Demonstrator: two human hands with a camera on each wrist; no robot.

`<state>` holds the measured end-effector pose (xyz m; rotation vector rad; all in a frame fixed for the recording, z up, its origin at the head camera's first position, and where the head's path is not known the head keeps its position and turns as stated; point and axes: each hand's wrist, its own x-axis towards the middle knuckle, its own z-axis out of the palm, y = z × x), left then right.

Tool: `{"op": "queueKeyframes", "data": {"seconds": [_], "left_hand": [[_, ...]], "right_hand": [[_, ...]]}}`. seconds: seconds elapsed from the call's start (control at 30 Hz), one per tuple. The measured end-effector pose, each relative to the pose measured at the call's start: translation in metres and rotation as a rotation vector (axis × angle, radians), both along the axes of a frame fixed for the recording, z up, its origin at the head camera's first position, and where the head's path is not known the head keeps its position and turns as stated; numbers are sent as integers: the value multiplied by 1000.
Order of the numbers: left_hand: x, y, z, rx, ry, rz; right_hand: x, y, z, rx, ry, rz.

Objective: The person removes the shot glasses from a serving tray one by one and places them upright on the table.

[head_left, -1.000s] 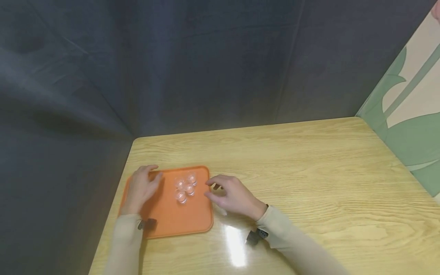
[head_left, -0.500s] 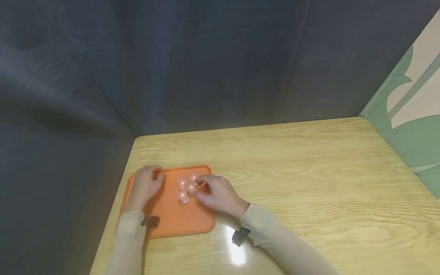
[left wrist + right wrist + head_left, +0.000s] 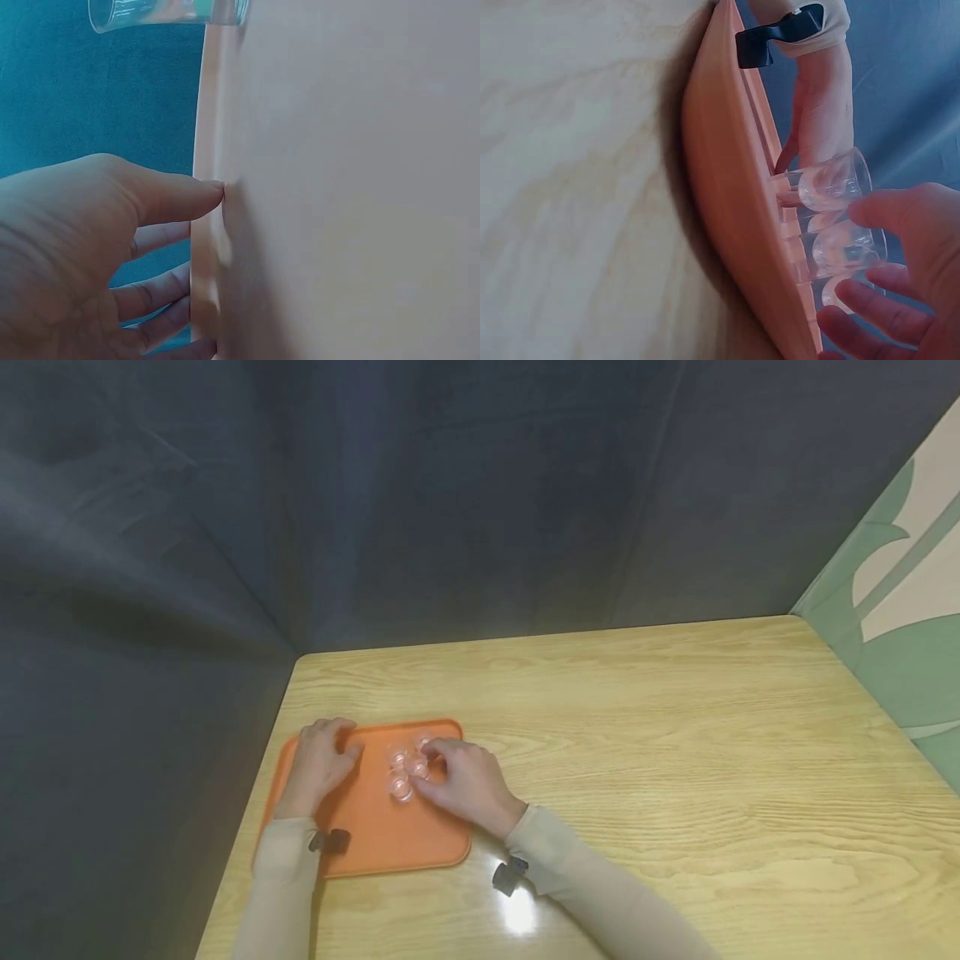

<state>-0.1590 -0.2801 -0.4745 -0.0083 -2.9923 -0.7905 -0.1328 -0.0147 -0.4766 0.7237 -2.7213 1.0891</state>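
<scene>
Several small clear glasses (image 3: 401,787) stand bunched together on the right half of an orange tray (image 3: 375,847). My right hand (image 3: 472,785) is over the tray's right side, its thumb and fingers spread around the nearest glass (image 3: 844,251). In the right wrist view the thumb is at that glass's rim and the fingertips overlap its other side. My left hand (image 3: 315,768) is over the tray's left end, away from the glasses. Its thumb and fingers are apart with nothing between them; in the left wrist view the thumb tip overlaps the tray edge (image 3: 210,90).
The tray lies at the left end of a wood-grain table (image 3: 675,760). Dark cloth (image 3: 480,510) hangs behind and to the left of the table. A patterned green and white panel (image 3: 915,668) borders its right side. Dark wrist cameras (image 3: 506,878) sit on both sleeves.
My right hand has moved left from beside the tray to the glasses, its fingers now around one. The left hand has barely moved. The head view has shifted slightly.
</scene>
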Motion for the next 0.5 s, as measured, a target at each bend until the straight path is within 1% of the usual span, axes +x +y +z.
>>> {"op": "queueKeyframes", "data": {"seconds": [0.1,0.3,0.4,0.5], "left_hand": [[0,0,-1,-2,8,-6],[0,0,-1,-7,0,-7],[0,0,0,-7,-11,-6],[0,0,0,-4,-18,-4]], "right_hand": [[0,-1,-1,-8,16,-3],[-1,-1,-2,-30,12,7],[-2,0,-3,-58,-6,12],[-3,0,-3,-99,-46,18]]}}
